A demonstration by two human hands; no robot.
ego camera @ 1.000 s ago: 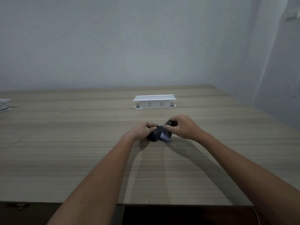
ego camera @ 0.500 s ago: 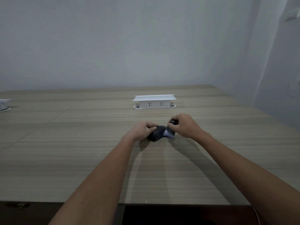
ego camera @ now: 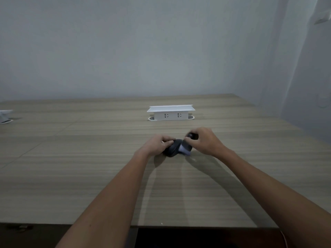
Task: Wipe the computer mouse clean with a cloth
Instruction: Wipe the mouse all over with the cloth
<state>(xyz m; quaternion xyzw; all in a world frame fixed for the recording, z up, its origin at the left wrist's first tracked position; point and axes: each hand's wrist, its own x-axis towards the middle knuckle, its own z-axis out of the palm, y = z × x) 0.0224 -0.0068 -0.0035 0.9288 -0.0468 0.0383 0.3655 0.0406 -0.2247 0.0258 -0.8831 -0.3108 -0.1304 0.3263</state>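
A dark computer mouse (ego camera: 172, 149) rests on the wooden table (ego camera: 89, 167), a little beyond its middle. My left hand (ego camera: 157, 144) grips the mouse's left side. My right hand (ego camera: 204, 141) holds a pale bluish cloth (ego camera: 184, 149) pressed against the mouse's right side. A dark rounded bit (ego camera: 192, 136) shows between my right thumb and fingers; I cannot tell what it is. Both hands hide much of the mouse.
A white pop-up socket box (ego camera: 171, 112) stands on the table behind my hands. Another white object (ego camera: 5, 116) sits at the far left edge. A pale wall rises behind, and the table's front edge runs below my forearms.
My right hand has shifted slightly up and right with the cloth, rubbing along the mouse. My left hand has stayed on the mouse.
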